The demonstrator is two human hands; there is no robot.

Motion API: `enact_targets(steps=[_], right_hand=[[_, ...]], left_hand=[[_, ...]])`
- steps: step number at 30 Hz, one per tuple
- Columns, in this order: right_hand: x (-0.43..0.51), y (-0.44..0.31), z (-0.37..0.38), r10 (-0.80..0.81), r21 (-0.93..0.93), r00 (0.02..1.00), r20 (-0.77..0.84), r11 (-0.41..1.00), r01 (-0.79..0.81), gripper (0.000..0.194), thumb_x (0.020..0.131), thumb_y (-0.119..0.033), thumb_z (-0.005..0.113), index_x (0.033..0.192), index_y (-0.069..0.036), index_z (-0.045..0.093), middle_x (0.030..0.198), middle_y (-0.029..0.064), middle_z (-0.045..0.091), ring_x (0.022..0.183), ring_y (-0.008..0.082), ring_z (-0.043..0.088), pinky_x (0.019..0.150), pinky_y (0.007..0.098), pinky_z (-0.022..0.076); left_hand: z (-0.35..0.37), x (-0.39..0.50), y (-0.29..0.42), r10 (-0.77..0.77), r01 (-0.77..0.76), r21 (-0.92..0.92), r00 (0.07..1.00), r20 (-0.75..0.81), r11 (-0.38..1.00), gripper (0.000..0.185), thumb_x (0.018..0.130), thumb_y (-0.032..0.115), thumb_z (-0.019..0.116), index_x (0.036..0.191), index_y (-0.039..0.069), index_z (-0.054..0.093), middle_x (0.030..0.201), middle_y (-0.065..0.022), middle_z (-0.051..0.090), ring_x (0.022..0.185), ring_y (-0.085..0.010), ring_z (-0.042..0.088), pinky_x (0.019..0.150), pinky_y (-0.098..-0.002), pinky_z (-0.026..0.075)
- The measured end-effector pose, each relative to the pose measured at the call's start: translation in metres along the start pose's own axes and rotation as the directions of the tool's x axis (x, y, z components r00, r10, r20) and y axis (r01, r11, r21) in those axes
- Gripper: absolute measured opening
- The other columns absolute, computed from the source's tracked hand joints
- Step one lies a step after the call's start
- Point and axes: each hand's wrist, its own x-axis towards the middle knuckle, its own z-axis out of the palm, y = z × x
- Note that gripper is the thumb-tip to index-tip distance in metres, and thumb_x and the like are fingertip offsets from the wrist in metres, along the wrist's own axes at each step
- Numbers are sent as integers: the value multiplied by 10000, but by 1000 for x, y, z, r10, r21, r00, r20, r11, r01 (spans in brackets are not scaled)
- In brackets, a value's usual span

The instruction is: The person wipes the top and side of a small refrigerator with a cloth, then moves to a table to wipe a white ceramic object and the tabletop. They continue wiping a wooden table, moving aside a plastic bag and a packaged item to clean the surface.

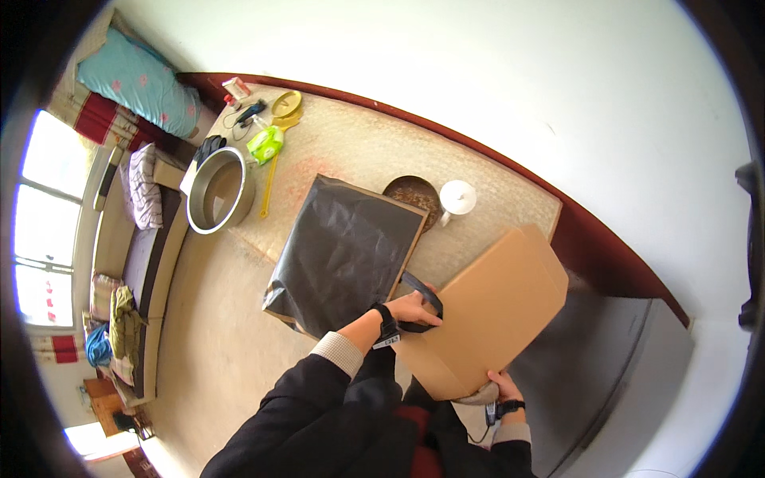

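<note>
A brown cardboard piece, flat with angled corners, is held in front of me at the table's near right side. My left hand grips a black strap near the cardboard's left edge. My right hand holds the cardboard's lower edge, with a greyish cloth-like thing beside the fingers. Left of the cardboard, a large flat piece covered in creased black sheet, with brown edges, lies partly over the table's front edge. It overlaps a round dark pan with brown contents.
On the stone-like tabletop stand a white lidded cup, a metal pot, a green packet, a yellow lid and a black corded device. A grey surface lies to the right; a sofa is at left.
</note>
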Motion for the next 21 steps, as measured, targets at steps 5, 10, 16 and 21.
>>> enact_targets(steps=[5, 10, 16, 21], right_hand=[[-25, 11, -5, 6, 148, 998, 61, 989, -15, 889, 746, -309, 849, 1456, -7, 408, 1410, 150, 528, 1270, 301, 533, 1053, 429, 459], [-48, 19, -5, 52, 253, 998, -33, 967, -42, 847, 743, -440, 810, 1398, -19, 476, 1328, 134, 594, 1205, 326, 577, 1018, 453, 491], [-81, 13, -19, -122, 177, 968, -218, 971, 163, 898, 722, -404, 837, 1418, 0, 439, 1358, 126, 557, 1215, 288, 564, 1019, 417, 480], [-115, -38, 4, -325, -46, 929, -178, 946, 322, 957, 693, -371, 868, 1446, -6, 405, 1366, 111, 532, 1233, 285, 534, 1043, 412, 443]], left_hand=[[6, -3, 16, 115, -96, -125, 981, 157, 988, 923, 814, 373, 805, 1490, 2, 297, 1381, -206, 507, 1271, -297, 509, 1033, -375, 436], [-1, -54, 39, 88, -81, 234, 996, -22, 969, 708, 883, 477, 661, 1430, 71, 467, 1319, -241, 592, 1178, -367, 594, 937, -442, 497], [-69, -173, -35, 400, -115, 387, 390, -829, 915, 408, 769, 95, 677, 1176, 65, 666, 1168, -146, 674, 1099, -335, 622, 955, -416, 494], [-115, -220, -180, -299, 63, -302, -48, -953, 951, 1073, 692, 343, 876, 1514, -17, 288, 1485, -236, 420, 1348, -376, 440, 1096, -451, 381]])
